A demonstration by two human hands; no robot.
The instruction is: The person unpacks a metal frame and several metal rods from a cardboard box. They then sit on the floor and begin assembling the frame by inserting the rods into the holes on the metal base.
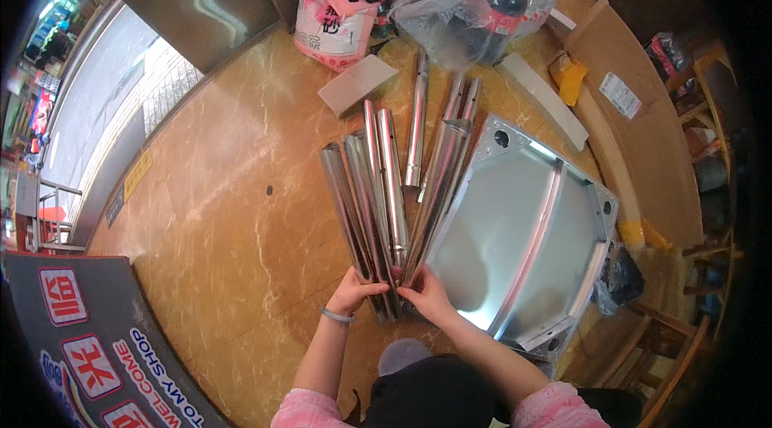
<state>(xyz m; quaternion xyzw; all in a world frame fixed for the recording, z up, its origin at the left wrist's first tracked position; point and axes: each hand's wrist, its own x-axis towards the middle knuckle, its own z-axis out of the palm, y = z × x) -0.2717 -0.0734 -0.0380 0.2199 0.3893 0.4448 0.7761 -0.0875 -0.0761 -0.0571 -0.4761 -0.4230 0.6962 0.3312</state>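
Note:
My left hand (pixel 352 293), with a band round its wrist, is closed round the lower ends of shiny metal tubes (pixel 344 207) that slant up and to the left. Beside it, my right hand (pixel 426 296) grips the near end of another metal tube (pixel 437 199), leaning up and to the right. Between and behind these lie more tubes, among them a loose one (pixel 416 122) on the floor. Just right of my right hand rests a silvery metal shelf panel (pixel 515 227) with raised edges and holes at its corners. The fingers' undersides are hidden.
A pink and white bag (pixel 331 26), a clear plastic bag with bottles (pixel 474 22) and a pale block (pixel 358 84) sit at the far side. Opened cardboard (pixel 619 82) stands right, above a wooden stool (pixel 663 360). A dark doormat (pixel 100 339) lies left, near the doorway.

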